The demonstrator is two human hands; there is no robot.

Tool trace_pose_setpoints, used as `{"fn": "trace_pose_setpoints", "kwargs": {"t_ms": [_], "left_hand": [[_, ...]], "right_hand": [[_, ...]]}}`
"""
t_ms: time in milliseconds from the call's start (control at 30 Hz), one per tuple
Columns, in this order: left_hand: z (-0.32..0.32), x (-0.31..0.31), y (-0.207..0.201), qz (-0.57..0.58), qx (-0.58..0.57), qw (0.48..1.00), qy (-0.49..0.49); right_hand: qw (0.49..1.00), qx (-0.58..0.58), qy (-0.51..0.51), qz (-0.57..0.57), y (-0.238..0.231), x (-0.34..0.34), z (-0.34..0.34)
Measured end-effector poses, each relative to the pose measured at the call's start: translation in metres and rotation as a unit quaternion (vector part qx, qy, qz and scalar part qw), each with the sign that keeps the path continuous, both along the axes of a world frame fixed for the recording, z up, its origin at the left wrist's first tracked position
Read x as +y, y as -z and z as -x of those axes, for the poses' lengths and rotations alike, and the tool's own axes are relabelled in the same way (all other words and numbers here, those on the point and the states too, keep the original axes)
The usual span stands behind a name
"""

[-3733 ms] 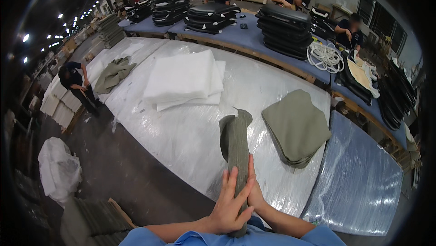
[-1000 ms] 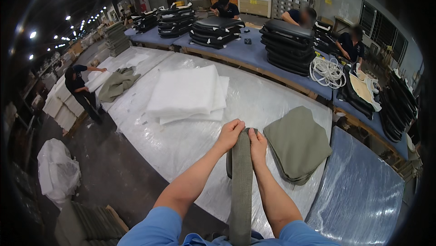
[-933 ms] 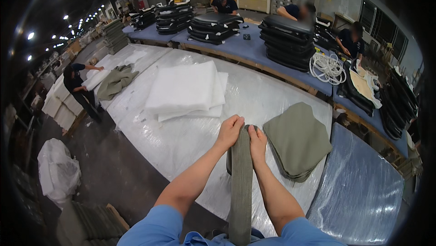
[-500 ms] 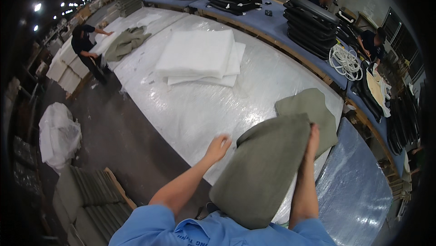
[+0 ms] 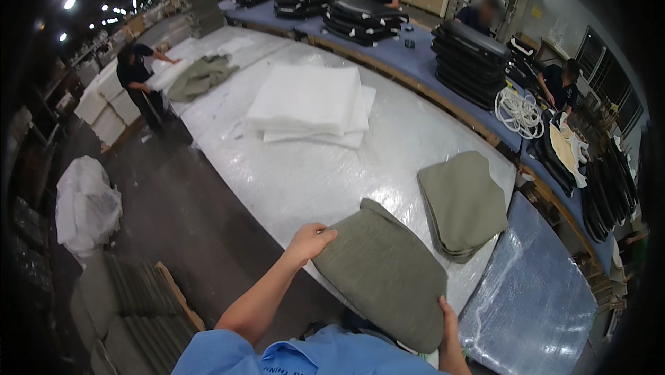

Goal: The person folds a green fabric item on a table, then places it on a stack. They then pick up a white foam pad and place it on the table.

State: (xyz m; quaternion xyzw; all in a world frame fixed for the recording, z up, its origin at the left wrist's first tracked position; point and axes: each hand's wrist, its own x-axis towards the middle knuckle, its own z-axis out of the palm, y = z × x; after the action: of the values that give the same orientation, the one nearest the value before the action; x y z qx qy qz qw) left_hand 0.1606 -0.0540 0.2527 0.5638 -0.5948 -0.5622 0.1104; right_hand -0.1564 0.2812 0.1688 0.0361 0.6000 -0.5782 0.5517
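A grey-green fabric cushion (image 5: 388,271) is held flat in front of my body, over the near edge of the plastic-covered table (image 5: 305,184). A narrow flap stands up along its far edge. My left hand (image 5: 312,242) is closed on the cushion's far left corner, fingers curled at the edge. At the near right edge, my right hand (image 5: 449,316) grips it with the thumb up; its other fingers are mostly hidden. Beyond it to the right lies a stack of grey-green fabric covers (image 5: 465,202), touched by neither hand.
White wadding sheets (image 5: 305,101) lie mid-table. Several grey-green cushions (image 5: 149,306) stand at lower left, near a plastic-wrapped bundle (image 5: 89,198). Along the blue table (image 5: 415,56) are black cushion stacks (image 5: 470,56) and white cord (image 5: 519,113). Co-workers stand at left and behind.
The cushion has tipped from steeply raised to flatter and lower, uncovering the stack. My left hand, apart from it before, now grips its corner. My right hand has come down toward me.
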Motion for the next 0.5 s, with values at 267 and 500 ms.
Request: {"fn": "trace_pose_setpoints", "kwargs": {"t_ms": [267,500], "left_hand": [[0.051,0.068,-0.145,0.384,0.146,0.907,0.092],[0.057,0.129,-0.078,0.357,0.249,0.895,0.098]], "right_hand": [[0.988,0.047,-0.081,0.121,0.046,-0.112,-0.091],[0.928,0.151,-0.077,0.332,-0.109,-0.179,-0.109]]}}
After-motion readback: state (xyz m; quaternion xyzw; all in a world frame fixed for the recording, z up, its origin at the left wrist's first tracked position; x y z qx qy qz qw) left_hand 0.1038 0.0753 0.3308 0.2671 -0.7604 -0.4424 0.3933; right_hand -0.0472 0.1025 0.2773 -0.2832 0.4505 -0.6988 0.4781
